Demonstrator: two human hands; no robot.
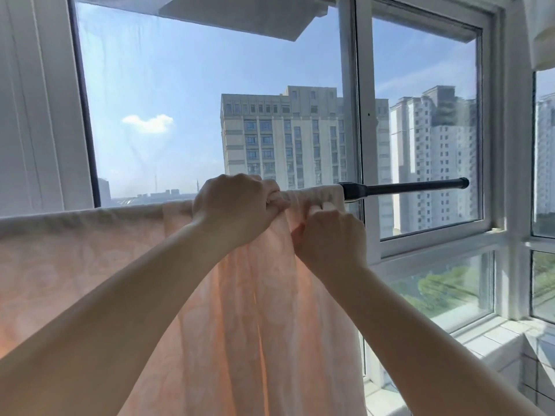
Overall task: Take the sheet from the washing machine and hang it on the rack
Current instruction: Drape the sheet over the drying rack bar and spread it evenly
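A pale peach patterned cotton sheet [90, 253] hangs over a black metal rack pole [405, 187]; the left hand [237, 205] clutches gathered fabric atop the pole, the right hand [330, 232] pinches a fold just below it, before a white-framed window [365, 115].

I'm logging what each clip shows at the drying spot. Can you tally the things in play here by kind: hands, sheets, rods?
Hands: 2, the left hand and the right hand, both gripping the fabric at the rod
Sheets: 1, the peach sheet draped over the rod
Rods: 1, the black rod, its right end bare
Total: 4
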